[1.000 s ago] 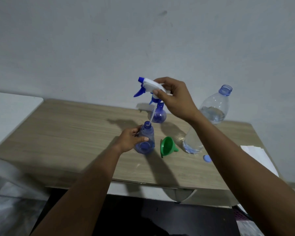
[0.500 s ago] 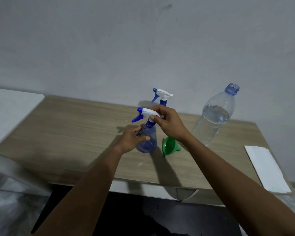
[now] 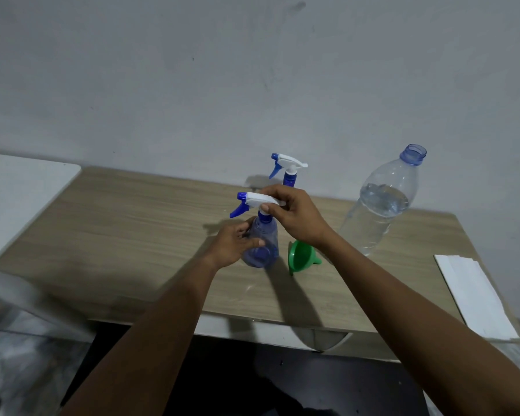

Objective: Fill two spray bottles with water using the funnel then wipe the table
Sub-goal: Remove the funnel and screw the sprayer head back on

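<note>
A small blue spray bottle (image 3: 266, 244) stands near the middle of the wooden table (image 3: 126, 235). My left hand (image 3: 233, 244) grips its body from the left. My right hand (image 3: 294, 219) pinches the white and blue trigger head (image 3: 254, 201), which sits on the bottle's neck. A second spray bottle (image 3: 288, 169) with its head on stands behind, partly hidden by my right hand. A green funnel (image 3: 300, 256) lies on its side just right of the held bottle. An uncapped clear water bottle (image 3: 382, 202), partly full, stands to the right.
A white folded cloth or paper (image 3: 475, 295) lies at the table's right front corner. A white surface (image 3: 18, 193) adjoins the table on the left. A grey wall (image 3: 252, 85) runs right behind the table. Below the front edge is dark floor.
My right hand lowered the trigger head with its tube into the bottle held by my left hand; it now sits on the neck. The view shifted slightly.
</note>
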A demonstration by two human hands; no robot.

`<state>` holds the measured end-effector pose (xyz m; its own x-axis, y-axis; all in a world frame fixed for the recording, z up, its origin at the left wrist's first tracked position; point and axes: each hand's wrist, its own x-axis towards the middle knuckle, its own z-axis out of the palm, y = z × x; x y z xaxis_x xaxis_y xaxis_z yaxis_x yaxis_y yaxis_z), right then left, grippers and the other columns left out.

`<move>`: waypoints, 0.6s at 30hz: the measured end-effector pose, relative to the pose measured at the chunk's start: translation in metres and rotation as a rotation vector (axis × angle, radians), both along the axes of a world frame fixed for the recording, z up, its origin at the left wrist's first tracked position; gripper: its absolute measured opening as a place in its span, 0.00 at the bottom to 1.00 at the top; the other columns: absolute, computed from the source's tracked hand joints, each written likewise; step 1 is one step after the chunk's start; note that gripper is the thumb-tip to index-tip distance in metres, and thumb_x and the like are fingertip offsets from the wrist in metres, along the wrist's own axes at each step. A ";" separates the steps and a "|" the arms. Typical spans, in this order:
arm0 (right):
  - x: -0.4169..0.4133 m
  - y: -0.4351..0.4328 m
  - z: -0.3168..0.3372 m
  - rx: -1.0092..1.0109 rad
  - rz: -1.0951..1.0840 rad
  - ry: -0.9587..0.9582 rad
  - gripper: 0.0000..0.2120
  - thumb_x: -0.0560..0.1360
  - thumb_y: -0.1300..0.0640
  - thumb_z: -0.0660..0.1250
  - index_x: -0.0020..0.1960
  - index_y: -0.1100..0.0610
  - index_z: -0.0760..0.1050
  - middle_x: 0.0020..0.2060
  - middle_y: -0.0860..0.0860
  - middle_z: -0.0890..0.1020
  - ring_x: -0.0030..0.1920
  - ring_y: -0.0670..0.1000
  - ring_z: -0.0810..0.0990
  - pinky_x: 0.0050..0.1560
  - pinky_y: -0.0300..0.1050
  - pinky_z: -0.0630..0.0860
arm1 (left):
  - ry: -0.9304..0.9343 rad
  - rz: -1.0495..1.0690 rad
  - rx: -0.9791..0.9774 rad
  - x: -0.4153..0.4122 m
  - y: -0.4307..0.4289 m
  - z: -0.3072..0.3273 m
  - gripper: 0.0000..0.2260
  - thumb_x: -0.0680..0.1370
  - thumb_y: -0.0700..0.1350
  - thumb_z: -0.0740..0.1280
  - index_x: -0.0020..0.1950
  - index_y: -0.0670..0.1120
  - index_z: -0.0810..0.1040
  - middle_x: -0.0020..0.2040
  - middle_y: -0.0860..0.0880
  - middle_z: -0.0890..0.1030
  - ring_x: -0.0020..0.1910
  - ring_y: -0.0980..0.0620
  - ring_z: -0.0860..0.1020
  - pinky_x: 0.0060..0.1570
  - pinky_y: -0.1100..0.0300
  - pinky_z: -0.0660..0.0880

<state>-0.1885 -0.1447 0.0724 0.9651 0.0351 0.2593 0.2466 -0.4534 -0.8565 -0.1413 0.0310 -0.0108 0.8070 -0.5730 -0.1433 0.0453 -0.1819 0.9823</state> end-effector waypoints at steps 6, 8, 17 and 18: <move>-0.006 0.000 -0.006 0.022 -0.025 -0.015 0.11 0.77 0.63 0.72 0.59 0.60 0.82 0.46 0.46 0.84 0.46 0.40 0.80 0.48 0.34 0.76 | 0.015 0.010 0.010 -0.001 0.001 0.002 0.23 0.75 0.36 0.74 0.70 0.41 0.76 0.62 0.47 0.84 0.62 0.52 0.82 0.65 0.55 0.77; -0.007 0.000 -0.007 0.035 -0.027 -0.009 0.12 0.76 0.64 0.73 0.59 0.61 0.82 0.47 0.47 0.84 0.45 0.39 0.80 0.47 0.34 0.76 | 0.016 0.015 0.003 -0.002 0.001 0.002 0.23 0.75 0.36 0.74 0.70 0.41 0.76 0.62 0.46 0.84 0.62 0.51 0.82 0.64 0.58 0.77; -0.002 -0.009 -0.003 -0.071 0.008 0.123 0.14 0.74 0.64 0.75 0.59 0.59 0.82 0.42 0.50 0.84 0.39 0.40 0.78 0.42 0.34 0.74 | 0.040 0.001 -0.043 -0.003 0.000 0.004 0.21 0.75 0.34 0.73 0.67 0.42 0.77 0.60 0.46 0.84 0.59 0.53 0.83 0.56 0.64 0.79; -0.002 -0.011 -0.004 -0.100 0.018 0.142 0.14 0.73 0.64 0.75 0.58 0.57 0.82 0.43 0.52 0.84 0.40 0.43 0.78 0.43 0.37 0.75 | 0.042 0.005 -0.047 -0.002 0.000 0.003 0.22 0.75 0.33 0.73 0.69 0.41 0.77 0.61 0.45 0.84 0.60 0.52 0.83 0.56 0.64 0.79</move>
<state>-0.1905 -0.1559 0.0681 0.9908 0.0716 0.1150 0.1354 -0.5349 -0.8340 -0.1437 0.0310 -0.0077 0.8035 -0.5761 -0.1501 0.0877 -0.1349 0.9870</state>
